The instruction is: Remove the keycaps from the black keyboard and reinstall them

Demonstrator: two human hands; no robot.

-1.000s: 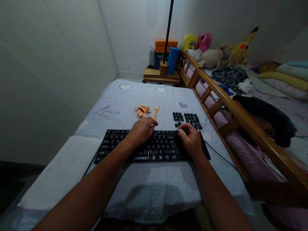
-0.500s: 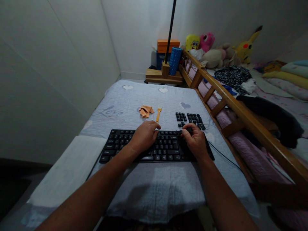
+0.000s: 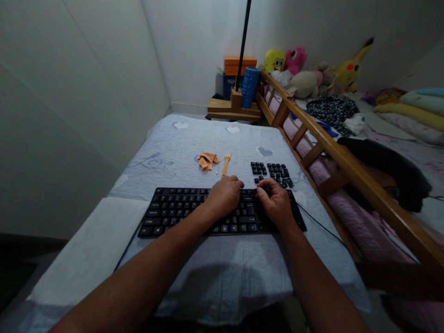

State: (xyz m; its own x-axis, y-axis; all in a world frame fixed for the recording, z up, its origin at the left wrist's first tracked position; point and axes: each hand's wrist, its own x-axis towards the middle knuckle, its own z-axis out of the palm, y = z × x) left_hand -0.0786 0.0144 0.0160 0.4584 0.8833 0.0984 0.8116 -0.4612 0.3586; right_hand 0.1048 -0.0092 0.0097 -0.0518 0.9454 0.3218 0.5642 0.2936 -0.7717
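Note:
A black keyboard (image 3: 176, 208) lies across the cloth-covered surface, its number-pad side at the right stripped of keycaps. My left hand (image 3: 224, 196) rests over the middle of the keys, fingers loosely bent and pointing right, with nothing visible in them. Over the bare right section, my right hand (image 3: 275, 201) has thumb and forefinger pinched close together. Whatever sits between those fingertips is too small and dark to make out. Loose black keycaps (image 3: 277, 170) lie in groups beyond the right hand. Past the left hand is a brush with a yellow handle (image 3: 225, 165).
A crumpled orange cloth (image 3: 208, 160) lies left of the brush, with a thin cotton swab (image 3: 217, 168) between. White paper (image 3: 83, 245) is at the left. The keyboard's cable (image 3: 322, 224) runs right, toward a wooden bed rail (image 3: 326, 138).
My left hand has slid right along the keyboard, closer to my right hand. The right hand stays over the bare section, its fingers still pinched. The view has shifted slightly.

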